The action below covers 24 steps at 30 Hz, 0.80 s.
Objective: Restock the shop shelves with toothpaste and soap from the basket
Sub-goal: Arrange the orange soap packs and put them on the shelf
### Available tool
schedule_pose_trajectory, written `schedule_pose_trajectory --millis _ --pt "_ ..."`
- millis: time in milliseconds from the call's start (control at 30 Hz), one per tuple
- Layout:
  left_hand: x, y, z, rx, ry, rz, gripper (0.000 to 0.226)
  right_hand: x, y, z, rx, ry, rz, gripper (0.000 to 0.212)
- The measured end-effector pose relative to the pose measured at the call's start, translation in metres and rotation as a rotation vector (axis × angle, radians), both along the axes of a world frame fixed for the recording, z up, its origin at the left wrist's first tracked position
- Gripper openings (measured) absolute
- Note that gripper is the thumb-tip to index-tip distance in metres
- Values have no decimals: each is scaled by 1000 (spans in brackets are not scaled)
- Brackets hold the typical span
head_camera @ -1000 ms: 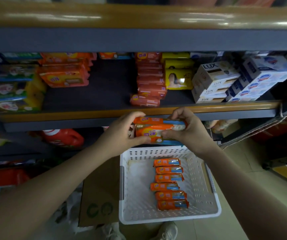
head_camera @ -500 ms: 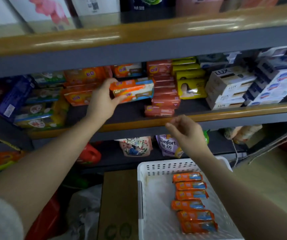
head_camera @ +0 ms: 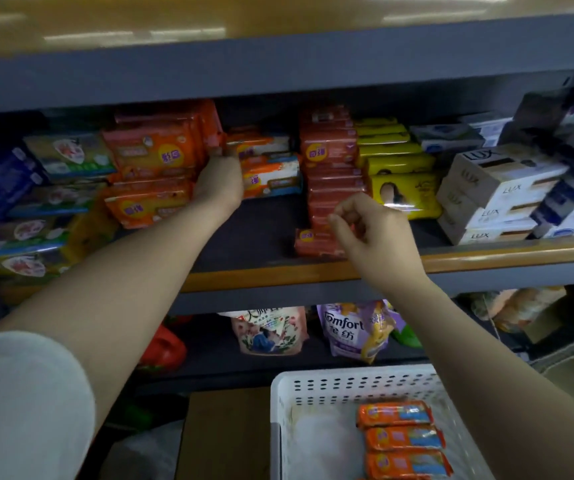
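Overhead, a grey steel shop shelf [head_camera: 313,268] with a wooden lip carries soap stock on its dark deck. Left hand [head_camera: 218,183] reaches deep and grips the orange soap packs [head_camera: 270,176], which lie flat just left of the red soap stack [head_camera: 330,174], long axis running left-right, labels facing out. Right hand [head_camera: 370,230] hovers before that stack, fingers curled, holding nothing. Below the stack, the white perforated basket [head_camera: 347,386] holds more orange soap bars [head_camera: 405,438], also lying crosswise.

The left hand's [head_camera: 218,183] fingertips are hidden behind soap packs [head_camera: 271,174]; the basket [head_camera: 347,382] is cut off below.
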<state>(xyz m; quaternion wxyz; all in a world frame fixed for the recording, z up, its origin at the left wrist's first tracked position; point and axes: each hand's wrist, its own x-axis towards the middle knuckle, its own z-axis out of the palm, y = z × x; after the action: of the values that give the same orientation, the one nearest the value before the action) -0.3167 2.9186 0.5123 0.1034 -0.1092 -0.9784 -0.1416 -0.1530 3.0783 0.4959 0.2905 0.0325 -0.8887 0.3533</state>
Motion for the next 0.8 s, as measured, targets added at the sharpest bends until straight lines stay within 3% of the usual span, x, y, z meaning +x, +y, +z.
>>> schedule_pose_trajectory --millis 100,233,367,567,667,800 --pt "-18 5 2 -71 -1 -3 55 -9 5 -1 84 -25 2 11" --pt "-36 3 -4 -105 24 47 44 -17 13 -4 108 -22 -13 13" --pt "-28 -1 -4 -167 95 -1 54 -18 16 -3 129 -56 -17 15" --pt "64 8 18 13 309 -496 31 37 29 -2 155 -40 -71 31" --pt "137 10 12 59 322 -740 27 84 41 -22 124 -199 -74 29" --pt "223 21 -33 85 -22 -912 24 146 58 -76 116 -634 -44 20"
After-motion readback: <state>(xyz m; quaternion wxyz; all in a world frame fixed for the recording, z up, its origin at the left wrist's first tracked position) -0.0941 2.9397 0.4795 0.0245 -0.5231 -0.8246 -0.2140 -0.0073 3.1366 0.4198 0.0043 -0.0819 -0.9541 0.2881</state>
